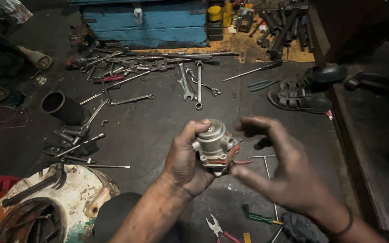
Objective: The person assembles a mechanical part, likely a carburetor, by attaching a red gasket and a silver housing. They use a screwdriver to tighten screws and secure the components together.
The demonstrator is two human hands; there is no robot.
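Note:
My left hand grips a small grey metal pump body with a round cap on top and a reddish gasket around its lower flange. My right hand hovers just to the right of it, fingers spread and slightly blurred, its thumb touching the pump's lower edge. Both hands are held above a dark, oily floor.
Several spanners and rods lie scattered on the floor ahead. A black pipe lies at left, a worn white housing at lower left, a blue box at the back, sandals at right. Pliers and a green screwdriver lie near me.

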